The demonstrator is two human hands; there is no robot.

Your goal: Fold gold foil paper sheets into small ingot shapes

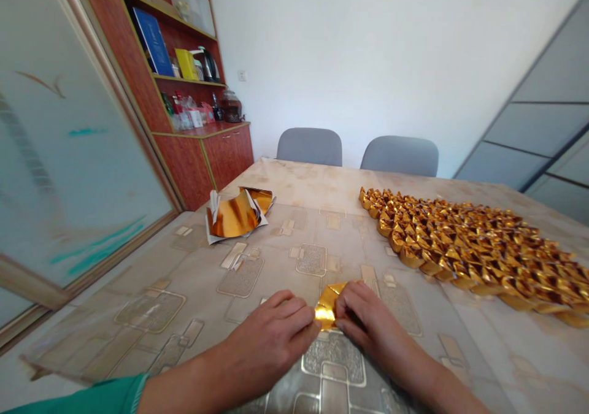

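Observation:
A partly folded piece of gold foil paper [327, 310] is between my two hands, low over the near middle of the table. My left hand [278, 328] pinches its left edge with the fingers closed together. On the other side my right hand [361, 313] grips the right part, fingers curled over it, so that end of the foil is hidden. Farther off to the left lies a loose stack of gold foil sheets [234, 216] with white backs, curled up at the edges. Many folded gold foil pieces [455, 236] stand packed in rows on the right.
A patterned clear cover [271, 267] lies over the table. Two grey chairs [309, 146] stand at its far side against the white wall. A reddish wooden cabinet [227, 150] with bottles and boxes is at the back left, beside a frosted glass door [78, 132].

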